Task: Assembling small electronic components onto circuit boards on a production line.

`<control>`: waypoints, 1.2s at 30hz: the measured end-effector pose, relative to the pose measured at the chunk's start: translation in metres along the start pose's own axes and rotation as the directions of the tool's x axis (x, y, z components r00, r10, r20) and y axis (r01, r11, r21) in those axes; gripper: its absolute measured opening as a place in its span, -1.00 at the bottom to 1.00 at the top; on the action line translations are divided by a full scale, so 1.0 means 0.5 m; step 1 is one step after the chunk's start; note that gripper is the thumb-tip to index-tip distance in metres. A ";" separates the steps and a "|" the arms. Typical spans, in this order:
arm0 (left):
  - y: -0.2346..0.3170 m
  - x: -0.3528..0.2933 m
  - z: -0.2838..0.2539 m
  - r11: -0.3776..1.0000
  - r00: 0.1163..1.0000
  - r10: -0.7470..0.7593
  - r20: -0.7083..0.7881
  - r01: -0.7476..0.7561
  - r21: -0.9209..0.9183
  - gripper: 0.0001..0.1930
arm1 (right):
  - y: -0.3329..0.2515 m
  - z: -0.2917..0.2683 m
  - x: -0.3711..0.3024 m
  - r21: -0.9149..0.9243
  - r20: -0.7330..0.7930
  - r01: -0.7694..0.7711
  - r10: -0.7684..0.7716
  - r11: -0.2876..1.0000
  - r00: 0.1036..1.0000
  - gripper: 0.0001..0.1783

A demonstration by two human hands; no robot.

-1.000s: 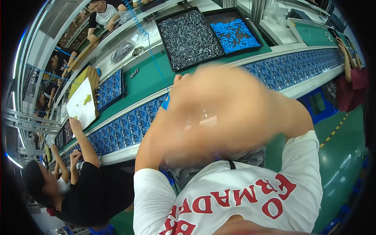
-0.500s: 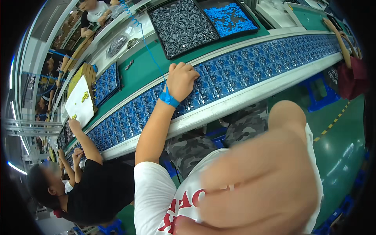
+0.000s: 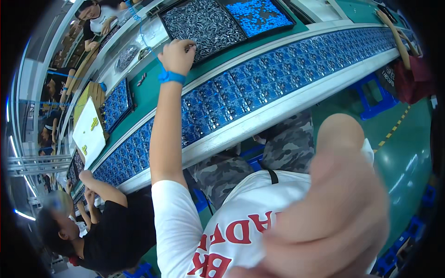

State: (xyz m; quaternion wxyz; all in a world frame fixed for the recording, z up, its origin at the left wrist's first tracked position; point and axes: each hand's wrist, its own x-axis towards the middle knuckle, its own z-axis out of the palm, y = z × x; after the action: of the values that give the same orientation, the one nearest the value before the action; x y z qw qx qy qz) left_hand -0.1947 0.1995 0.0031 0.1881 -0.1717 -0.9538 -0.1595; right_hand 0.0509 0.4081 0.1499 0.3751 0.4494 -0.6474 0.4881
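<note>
My left hand (image 3: 177,56), with a blue wrist strap (image 3: 171,77), is at the near left edge of a black tray (image 3: 199,60). Its fingers are curled together by the tray's small dark cylindrical parts (image 3: 204,23); whether a part sits between the fingertips is hidden. Beneath my forearm runs a long row of blue circuit boards (image 3: 241,95) studded with small components. Large and smeared by motion, my right hand (image 3: 329,213) is close to the camera in front of my white shirt, and its fingers cannot be made out.
Small blue parts (image 3: 259,16) fill the tray's right compartment. A white rail (image 3: 259,116) edges the boards. At left, a person in black (image 3: 116,231) reaches to the line near a white sheet (image 3: 90,132) with yellow parts. Another person's arm (image 3: 396,39) reaches in at far right.
My left hand has moved from the boards up and left to the tray's edge. The blurred right hand has shifted slightly right. The whole view has shifted a little.
</note>
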 end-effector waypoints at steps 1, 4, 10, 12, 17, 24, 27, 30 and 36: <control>-0.020 0.001 0.005 0.993 0.998 -0.059 -0.001 0.059 0.098 -0.85 | 0.006 0.009 0.004 0.011 -0.012 0.006 -0.006 1.000 1.000 -0.77; -0.008 0.038 0.037 0.980 0.998 -0.053 -0.017 0.055 0.190 -0.85 | -0.017 -0.083 -0.054 -0.024 0.073 0.138 -0.136 0.990 0.988 -0.78; -0.031 0.028 0.059 0.906 0.991 0.135 -0.003 -0.122 0.404 -0.85 | 0.253 0.008 -0.092 -0.232 0.266 -0.128 0.189 0.964 0.945 -0.85; -0.039 0.025 0.064 0.919 0.991 0.126 -0.040 -0.101 0.381 -0.85 | 0.347 0.044 -0.118 -0.178 0.284 -0.382 0.419 0.907 0.862 -0.87; -0.051 -0.003 0.056 0.963 0.979 0.117 -0.169 -0.071 0.259 -0.83 | 0.416 0.090 -0.157 -0.340 0.512 -0.578 0.662 0.742 0.547 -0.87; -0.067 -0.027 0.022 0.994 0.985 0.107 -0.139 -0.106 0.015 -0.79 | 0.420 0.095 -0.201 -0.566 0.632 -0.234 0.599 0.790 0.492 -0.88; -0.073 -0.017 0.025 0.990 0.972 0.129 -0.195 -0.137 -0.031 -0.78 | 0.411 0.099 -0.198 -0.575 0.638 -0.209 0.593 0.791 0.491 -0.90; -0.063 -0.010 0.036 0.977 0.964 0.077 -0.253 -0.124 -0.176 -0.77 | 0.412 0.102 -0.197 -0.578 0.638 -0.211 0.598 0.788 0.485 -0.90; -0.016 -0.034 0.014 0.969 1.000 -0.004 -0.008 0.002 -0.248 -0.78 | 0.419 0.103 -0.218 -0.515 0.612 -0.244 0.552 0.821 0.567 -0.88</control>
State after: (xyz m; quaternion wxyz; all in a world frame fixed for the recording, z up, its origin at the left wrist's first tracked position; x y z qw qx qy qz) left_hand -0.1850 0.1902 -0.0121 0.1692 -0.1917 -0.9258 -0.2784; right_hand -0.1158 0.4065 -0.0250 0.0354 0.3654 -0.9077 0.2033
